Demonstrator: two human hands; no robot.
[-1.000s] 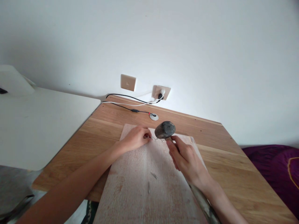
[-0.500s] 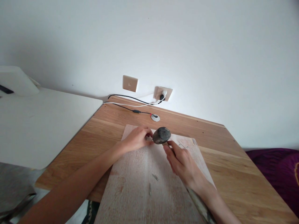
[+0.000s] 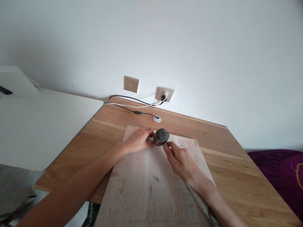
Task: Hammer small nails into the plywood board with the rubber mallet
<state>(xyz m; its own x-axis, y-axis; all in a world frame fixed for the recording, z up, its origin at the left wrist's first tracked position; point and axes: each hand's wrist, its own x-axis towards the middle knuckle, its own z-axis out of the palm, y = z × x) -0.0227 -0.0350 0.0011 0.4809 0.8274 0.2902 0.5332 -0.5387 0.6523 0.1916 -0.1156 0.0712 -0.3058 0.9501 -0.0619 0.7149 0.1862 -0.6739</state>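
My right hand (image 3: 182, 160) is wrapped around the handle of a mallet (image 3: 161, 136) with a thick, dark, rounded head. Its long, worn handle runs back under my forearm. Over the far part of a pale, whitewashed wooden board (image 3: 132, 192), my left hand (image 3: 139, 140) is closed with thumb and fingers pinched together. What sits in that pinch is hidden beside the mallet head. The head is right by my left fingertips; whether they touch I cannot tell. A few thin nail-like bits (image 3: 184, 147) lie on the board beyond my right hand.
The board rests on a wooden desk (image 3: 236, 176) against a white wall. Black and white cables (image 3: 132, 105) run along the back to a wall socket (image 3: 165, 94) and a round cable hole (image 3: 156, 119). A white table (image 3: 59, 119) adjoins at left; purple fabric (image 3: 274, 167) lies at right.
The mallet head has moved slightly left and down, nearer to my left fingertips, with my right hand following. My left hand has stayed almost still in its pinch.
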